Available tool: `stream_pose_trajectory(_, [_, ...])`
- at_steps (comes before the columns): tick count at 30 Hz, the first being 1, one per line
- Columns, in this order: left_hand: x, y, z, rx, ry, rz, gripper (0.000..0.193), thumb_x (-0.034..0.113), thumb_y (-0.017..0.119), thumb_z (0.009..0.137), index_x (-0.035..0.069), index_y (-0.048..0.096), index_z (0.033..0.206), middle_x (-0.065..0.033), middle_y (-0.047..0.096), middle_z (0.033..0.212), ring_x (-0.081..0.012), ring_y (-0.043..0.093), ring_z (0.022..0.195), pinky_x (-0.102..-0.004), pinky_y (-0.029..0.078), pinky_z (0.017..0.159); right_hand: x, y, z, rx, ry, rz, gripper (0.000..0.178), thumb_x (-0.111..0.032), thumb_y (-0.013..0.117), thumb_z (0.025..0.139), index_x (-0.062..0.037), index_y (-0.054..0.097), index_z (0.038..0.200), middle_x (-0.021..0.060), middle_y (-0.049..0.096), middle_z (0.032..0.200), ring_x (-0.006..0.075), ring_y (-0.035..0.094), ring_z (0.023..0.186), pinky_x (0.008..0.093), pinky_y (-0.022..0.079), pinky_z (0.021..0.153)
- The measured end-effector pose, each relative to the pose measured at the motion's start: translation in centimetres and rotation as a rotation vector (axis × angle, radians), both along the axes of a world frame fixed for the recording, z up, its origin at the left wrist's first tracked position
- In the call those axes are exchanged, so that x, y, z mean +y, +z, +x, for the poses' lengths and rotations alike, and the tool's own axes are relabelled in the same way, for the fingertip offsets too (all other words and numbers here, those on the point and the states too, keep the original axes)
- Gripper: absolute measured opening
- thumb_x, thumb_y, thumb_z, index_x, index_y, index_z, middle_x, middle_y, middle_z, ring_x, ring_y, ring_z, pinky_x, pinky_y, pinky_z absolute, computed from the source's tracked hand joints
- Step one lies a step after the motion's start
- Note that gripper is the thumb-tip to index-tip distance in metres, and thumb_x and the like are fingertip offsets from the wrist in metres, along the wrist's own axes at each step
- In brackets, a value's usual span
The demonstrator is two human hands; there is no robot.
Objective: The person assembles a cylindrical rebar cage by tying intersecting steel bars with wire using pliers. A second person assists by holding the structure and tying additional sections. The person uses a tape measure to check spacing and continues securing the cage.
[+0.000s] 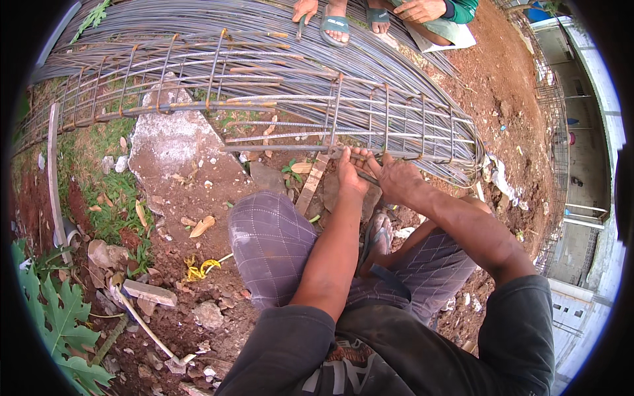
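Spreading across the near part of the view, checked trousers (271,237) were seen over bent knees, with a sandalled foot (378,239) placed between them. Beyond the knees, a slim dark tool (367,177) was clamped in the fingers of the right hand (399,179). Just beside it, the left hand (353,170) was held at the near lower bars of a rebar cage (387,119), its fingers bent; whether anything was pinched by them could not be told. The cage was stretched out left to right, and a wooden strip (312,183) was set with its upper end at the near edge. Past it, loose rods (370,72) were spread, and a co-worker's hand (305,9) and sandal (335,25) were seen at their far side.
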State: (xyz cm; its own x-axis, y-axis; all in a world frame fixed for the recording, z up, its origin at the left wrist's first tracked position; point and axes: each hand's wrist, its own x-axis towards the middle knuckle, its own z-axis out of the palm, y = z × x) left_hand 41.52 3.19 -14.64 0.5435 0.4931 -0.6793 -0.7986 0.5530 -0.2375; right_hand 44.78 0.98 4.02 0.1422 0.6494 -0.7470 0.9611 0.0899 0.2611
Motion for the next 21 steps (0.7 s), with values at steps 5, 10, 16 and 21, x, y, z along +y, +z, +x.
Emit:
stream_pose_trajectory(5, [1.4,3.6,0.6,0.104,-0.005,-0.069,0.031,0.03,0.044,0.1,0.009,0.049,0.079,-0.0049,0.053,0.075,-0.021,0.055,0.075,-0.0381,0.054,0.077,-1.2,-3.0,-0.7,-0.182,0.042,0.379,0.048,-0.016,0.059,0.082,-0.0024,0.042,0.125,0.0171,0.053,0.108,0.0327,0.056,0.103,0.0453,0.046,0.082])
stream_pose_trajectory(10, [0.8,2.8,0.8,0.1,-0.014,0.028,0.029,0.033,0.04,0.101,0.007,0.049,0.092,-0.0069,0.057,0.089,-0.0222,0.058,0.085,-0.0385,0.052,0.081,-0.1,-3.2,1.5,-0.155,0.085,0.268,0.031,-0.015,0.049,0.088,-0.0042,0.046,0.117,0.0153,0.058,0.102,0.0305,0.061,0.094,0.0423,0.048,0.076])
stream_pose_trajectory(16, [2.2,3.3,0.0,0.247,-0.303,0.295,0.053,0.04,0.036,0.102,-0.001,0.033,0.135,-0.0149,0.056,0.123,-0.028,0.049,0.123,-0.0399,0.043,0.103,7.7,-1.8,7.0,-0.043,0.118,0.033,0.036,-0.014,0.057,0.086,-0.0094,0.049,0.121,0.0137,0.066,0.099,0.0288,0.067,0.093,0.0464,0.053,0.078])
stream_pose_trajectory(21, [1.0,3.8,-1.7,0.361,-0.588,0.446,0.054,0.038,0.044,0.1,-0.003,0.036,0.136,-0.0169,0.055,0.13,-0.0263,0.058,0.115,-0.0372,0.049,0.095,14.1,-5.2,10.0,0.014,0.373,-0.043,0.028,-0.014,0.063,0.08,-0.0205,0.066,0.107,0.0065,0.069,0.094,0.0294,0.066,0.093,0.0434,0.053,0.078])
